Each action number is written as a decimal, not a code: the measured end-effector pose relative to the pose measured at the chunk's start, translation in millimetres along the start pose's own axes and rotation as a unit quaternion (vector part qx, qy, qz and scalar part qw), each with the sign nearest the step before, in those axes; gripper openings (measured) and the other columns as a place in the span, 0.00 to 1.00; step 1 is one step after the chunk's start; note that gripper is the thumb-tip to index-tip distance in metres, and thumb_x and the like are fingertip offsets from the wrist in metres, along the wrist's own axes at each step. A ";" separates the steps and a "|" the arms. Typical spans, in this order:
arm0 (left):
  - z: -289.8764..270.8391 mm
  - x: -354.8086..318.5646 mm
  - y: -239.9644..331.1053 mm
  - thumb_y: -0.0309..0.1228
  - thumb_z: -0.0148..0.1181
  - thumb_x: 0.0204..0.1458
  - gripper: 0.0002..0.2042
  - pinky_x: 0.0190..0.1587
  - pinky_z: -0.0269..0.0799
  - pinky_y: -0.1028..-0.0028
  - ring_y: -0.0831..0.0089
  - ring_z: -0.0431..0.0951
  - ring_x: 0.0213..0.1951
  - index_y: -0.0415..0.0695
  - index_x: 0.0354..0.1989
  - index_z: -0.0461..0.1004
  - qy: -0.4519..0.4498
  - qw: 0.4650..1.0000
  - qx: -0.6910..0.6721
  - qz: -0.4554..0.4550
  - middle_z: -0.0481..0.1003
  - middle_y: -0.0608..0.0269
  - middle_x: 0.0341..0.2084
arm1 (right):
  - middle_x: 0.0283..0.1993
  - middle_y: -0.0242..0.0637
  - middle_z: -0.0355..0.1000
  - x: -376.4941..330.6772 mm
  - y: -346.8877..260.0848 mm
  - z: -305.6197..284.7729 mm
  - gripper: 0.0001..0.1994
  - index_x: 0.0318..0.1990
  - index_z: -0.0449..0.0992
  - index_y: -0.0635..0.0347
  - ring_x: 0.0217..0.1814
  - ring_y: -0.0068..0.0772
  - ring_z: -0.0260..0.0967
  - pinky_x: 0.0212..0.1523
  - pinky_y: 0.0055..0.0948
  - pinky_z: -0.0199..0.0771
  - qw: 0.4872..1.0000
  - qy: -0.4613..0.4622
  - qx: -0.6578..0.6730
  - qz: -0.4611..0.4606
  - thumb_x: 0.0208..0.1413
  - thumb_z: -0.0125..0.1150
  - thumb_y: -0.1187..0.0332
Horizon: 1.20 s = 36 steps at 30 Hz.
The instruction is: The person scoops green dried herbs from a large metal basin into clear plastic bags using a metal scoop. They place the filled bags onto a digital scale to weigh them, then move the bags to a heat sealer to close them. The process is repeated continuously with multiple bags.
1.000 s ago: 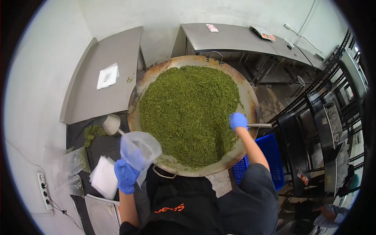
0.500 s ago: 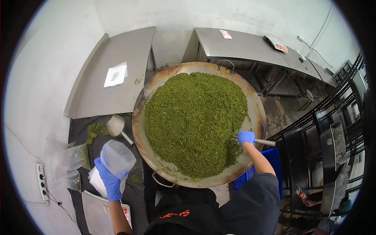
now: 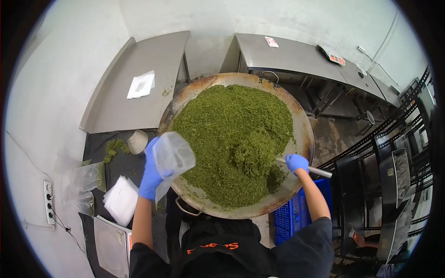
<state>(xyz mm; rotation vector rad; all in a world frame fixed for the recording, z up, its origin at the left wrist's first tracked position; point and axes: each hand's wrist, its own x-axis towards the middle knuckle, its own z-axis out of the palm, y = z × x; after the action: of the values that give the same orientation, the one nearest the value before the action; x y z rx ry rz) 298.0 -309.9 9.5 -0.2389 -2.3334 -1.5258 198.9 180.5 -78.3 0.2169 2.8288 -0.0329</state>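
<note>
A wide, shallow metal pan [image 3: 303,125] holds a big mound of shredded green leafy material [image 3: 218,116]. My left hand [image 3: 151,171], in a blue glove, grips a clear plastic bag [image 3: 175,153] whose wide end is spread over the pan's left rim. Wrapped round the metal handle of a scoop [image 3: 321,173] is my blue-gloved right hand [image 3: 296,163], at the pan's right side. A heaped clump of the green material [image 3: 256,153] rises at the scoop's far end and hides its bowl. Beyond the bag lies a second, pale scoop [image 3: 137,142], partly covered by my left hand.
At left are a stack of clear bags [image 3: 121,200], filled bags [image 3: 95,178] and a scale [image 3: 109,245]. A blue crate [image 3: 283,227] sits below the pan's right edge. Steel tables [image 3: 134,109] stand behind; black racks [image 3: 351,199] line the right, where another person's hand [image 3: 371,243] shows.
My left hand has carried the bag up and right to the pan's rim, uncovering the bag stack. The scoop in my right hand has lifted a clump of green material from the mound.
</note>
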 end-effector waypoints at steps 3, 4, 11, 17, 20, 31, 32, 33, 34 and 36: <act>30.4 26.2 -23.4 0.37 0.73 0.23 0.48 0.58 0.56 0.68 0.65 0.60 0.55 0.39 0.57 0.50 -0.020 0.999 -0.044 -0.019 0.57 0.56 0.51 | 0.33 0.53 0.72 -10.6 -2.8 -39.2 0.26 0.28 0.76 0.62 0.35 0.54 0.70 0.41 0.44 0.69 0.999 0.028 0.028 -0.013 0.55 0.34 0.51; 49.0 35.1 -26.2 0.36 0.73 0.23 0.47 0.57 0.58 0.69 0.65 0.60 0.54 0.39 0.56 0.51 -0.013 0.997 -0.071 -0.030 0.58 0.56 0.50 | 0.32 0.53 0.71 -15.4 -2.1 -50.3 0.26 0.28 0.76 0.62 0.35 0.54 0.70 0.41 0.44 0.68 0.998 0.038 0.038 -0.016 0.55 0.34 0.51; 139.7 76.0 -59.6 0.34 0.73 0.24 0.44 0.54 0.61 0.71 0.67 0.63 0.50 0.39 0.53 0.54 -0.087 0.994 0.043 -0.048 0.61 0.57 0.47 | 0.32 0.52 0.72 -41.7 -52.0 -108.3 0.25 0.29 0.76 0.62 0.34 0.53 0.71 0.39 0.45 0.70 0.995 0.070 0.063 -0.042 0.55 0.33 0.54; 163.5 91.9 -34.9 0.34 0.74 0.27 0.45 0.54 0.60 0.72 0.68 0.63 0.51 0.42 0.55 0.50 -0.167 0.985 -0.051 0.013 0.58 0.55 0.51 | 0.32 0.49 0.73 -42.7 -85.7 -142.6 0.22 0.32 0.76 0.60 0.33 0.48 0.72 0.36 0.43 0.71 0.987 0.024 -0.029 -0.155 0.54 0.36 0.55; 166.1 92.0 -38.8 0.35 0.74 0.26 0.48 0.55 0.59 0.72 0.67 0.62 0.52 0.43 0.57 0.47 -0.184 0.981 -0.049 0.028 0.57 0.54 0.52 | 0.33 0.43 0.74 -28.5 -105.8 -160.3 0.16 0.34 0.78 0.55 0.34 0.44 0.73 0.33 0.43 0.71 0.965 0.004 -0.129 -0.229 0.51 0.45 0.58; 176.9 96.1 -28.1 0.36 0.72 0.25 0.45 0.56 0.60 0.68 0.64 0.63 0.52 0.38 0.56 0.55 -0.183 0.974 -0.024 0.128 0.61 0.52 0.50 | 0.33 0.32 0.75 -20.1 -183.7 -205.3 0.09 0.34 0.79 0.50 0.33 0.36 0.72 0.27 0.41 0.63 0.863 0.142 -0.396 -0.279 0.46 0.55 0.64; 179.1 97.3 -33.4 0.37 0.72 0.24 0.45 0.56 0.60 0.68 0.64 0.64 0.52 0.38 0.56 0.54 -0.173 0.974 -0.054 0.133 0.61 0.52 0.50 | 0.33 0.32 0.75 -25.2 -184.8 -212.6 0.09 0.34 0.79 0.50 0.33 0.36 0.72 0.26 0.41 0.62 0.852 0.152 -0.412 -0.283 0.46 0.55 0.64; 182.4 96.9 -36.9 0.38 0.72 0.24 0.46 0.56 0.60 0.68 0.64 0.64 0.51 0.38 0.56 0.54 -0.169 0.972 -0.086 0.138 0.61 0.53 0.50 | 0.30 0.33 0.75 -24.1 -179.5 -219.7 0.09 0.33 0.79 0.51 0.32 0.37 0.72 0.26 0.41 0.63 0.857 0.167 -0.399 -0.282 0.45 0.56 0.64; 180.6 94.6 -30.4 0.38 0.73 0.24 0.47 0.56 0.59 0.68 0.64 0.63 0.52 0.38 0.57 0.54 -0.176 0.971 -0.105 0.125 0.61 0.53 0.51 | 0.30 0.33 0.75 -28.2 -174.6 -228.8 0.09 0.32 0.80 0.52 0.32 0.37 0.72 0.26 0.40 0.63 0.853 0.182 -0.410 -0.268 0.45 0.56 0.64; 170.5 91.2 -18.4 0.40 0.73 0.24 0.48 0.57 0.58 0.68 0.63 0.63 0.52 0.38 0.57 0.53 -0.186 0.968 -0.139 0.100 0.60 0.54 0.51 | 0.29 0.33 0.75 -41.5 -163.5 -253.2 0.08 0.31 0.80 0.53 0.31 0.36 0.72 0.26 0.40 0.63 0.842 0.215 -0.431 -0.244 0.44 0.56 0.64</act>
<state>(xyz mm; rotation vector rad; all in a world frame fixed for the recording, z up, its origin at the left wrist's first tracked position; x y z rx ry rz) 175.0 -166.1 -34.4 -0.8721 -2.2589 -1.8264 137.9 24.4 175.7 -0.7790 2.8835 1.2835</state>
